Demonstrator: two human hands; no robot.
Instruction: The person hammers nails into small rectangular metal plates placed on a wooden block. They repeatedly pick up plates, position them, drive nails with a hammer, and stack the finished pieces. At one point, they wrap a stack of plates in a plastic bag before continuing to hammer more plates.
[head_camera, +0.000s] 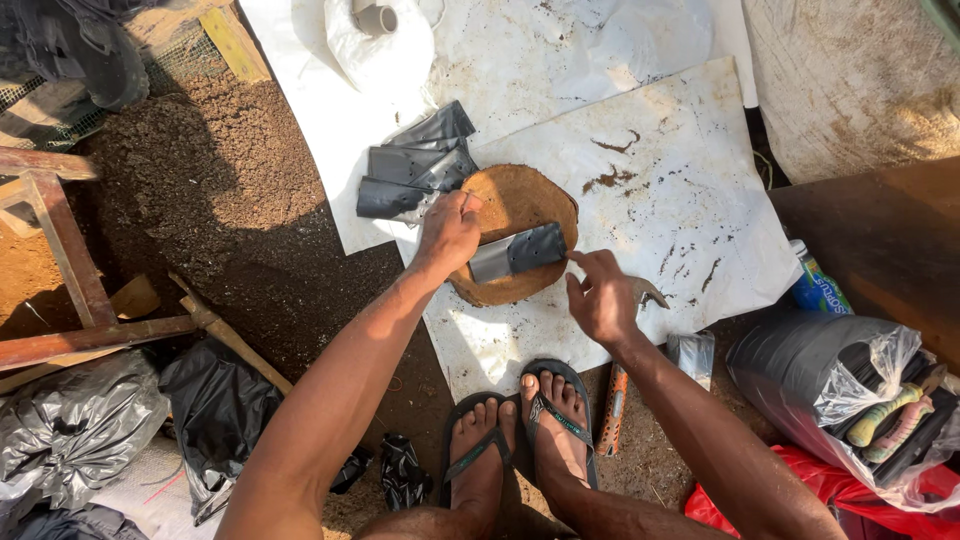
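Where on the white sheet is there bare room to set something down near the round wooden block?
Right of the round wooden block the white sheet lies bare apart from dirt smears. A second bare patch lies above the block, right of the white bag. It is crowded upper left with black bags, and on the block under both hands.

Bare soil ground (230, 190) under white plastic sheets (690, 190), with a round brown disc (515, 200), black bags (215, 405) and red wooden frame (70, 260).

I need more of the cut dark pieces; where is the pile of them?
In the head view, the pile of dark pieces lies on the white sheet, just upper left of the round brown block, beyond the left hand.
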